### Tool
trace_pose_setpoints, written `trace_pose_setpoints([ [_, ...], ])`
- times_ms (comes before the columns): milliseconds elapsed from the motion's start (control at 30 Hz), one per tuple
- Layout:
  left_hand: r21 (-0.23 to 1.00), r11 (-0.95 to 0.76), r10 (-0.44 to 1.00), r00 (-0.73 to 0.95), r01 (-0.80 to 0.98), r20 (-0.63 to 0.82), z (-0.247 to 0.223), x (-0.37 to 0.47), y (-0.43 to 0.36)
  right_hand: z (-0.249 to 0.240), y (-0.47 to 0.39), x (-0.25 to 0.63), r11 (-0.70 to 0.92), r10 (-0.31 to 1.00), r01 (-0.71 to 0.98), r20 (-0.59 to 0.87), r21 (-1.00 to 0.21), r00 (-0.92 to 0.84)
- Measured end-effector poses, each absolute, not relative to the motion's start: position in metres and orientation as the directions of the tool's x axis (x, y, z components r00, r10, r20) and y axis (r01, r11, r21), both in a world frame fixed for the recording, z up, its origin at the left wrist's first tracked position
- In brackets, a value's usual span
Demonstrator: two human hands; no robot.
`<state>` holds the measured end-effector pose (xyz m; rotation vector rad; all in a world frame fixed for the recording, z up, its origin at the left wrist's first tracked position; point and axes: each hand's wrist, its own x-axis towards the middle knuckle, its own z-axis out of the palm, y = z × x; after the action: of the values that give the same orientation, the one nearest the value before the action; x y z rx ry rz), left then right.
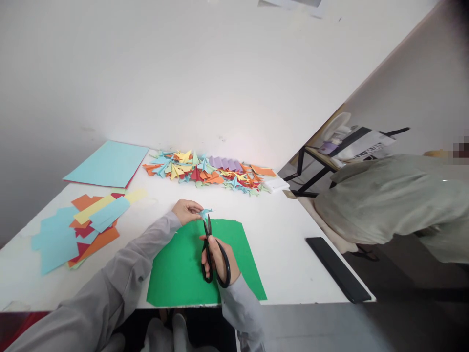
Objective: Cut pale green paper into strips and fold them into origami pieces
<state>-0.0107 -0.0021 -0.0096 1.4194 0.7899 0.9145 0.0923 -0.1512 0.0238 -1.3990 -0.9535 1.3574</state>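
Note:
Between the fingertips of my left hand [188, 211] is a small blue piece of folded paper [206, 212], held just above the back edge of a green sheet [183, 274]. My right hand [221, 261] grips black-handled scissors [208, 230], fingers around the loops. The blades point away from me, their tips at the blue paper; whether they touch it is too small to tell.
Colourful folded paper shapes [196, 173] lie along the wall. Loose paper pieces [60, 239] and large blue sheets [108, 164] are at left. A black flat object [337, 269] lies near the right edge. A person [384, 200] is beyond that edge, beside a shelf [318, 156].

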Motion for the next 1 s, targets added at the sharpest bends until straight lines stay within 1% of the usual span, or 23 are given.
trace_pose_setpoints([
  [167, 0.997, -0.065, 0.888, 0.454, -0.038, 0.075, -0.0125, -0.0106, -0.0015, 0.0247, -0.1518, 0.0902, -0.263, 0.959, -0.045, -0.266, -0.964, 0.101],
  [367, 0.995, -0.095, 0.897, 0.432, -0.027, 0.097, -0.0134, -0.0106, -0.0004, 0.0255, -0.1527, 0.0885, -0.23, 0.965, 0.032, -0.224, -0.973, 0.135],
  [667, 0.991, -0.132, 0.906, 0.404, -0.009, 0.125, -0.0108, -0.0109, -0.0012, 0.0242, -0.1548, 0.0875, -0.247, 0.957, 0.018, -0.241, -0.969, 0.163],
  [1000, 0.983, -0.179, 0.905, 0.397, 0.025, 0.155, -0.0072, -0.0128, -0.0018, 0.026, -0.1554, 0.0881, -0.255, 0.957, 0.045, -0.246, -0.966, 0.155],
])
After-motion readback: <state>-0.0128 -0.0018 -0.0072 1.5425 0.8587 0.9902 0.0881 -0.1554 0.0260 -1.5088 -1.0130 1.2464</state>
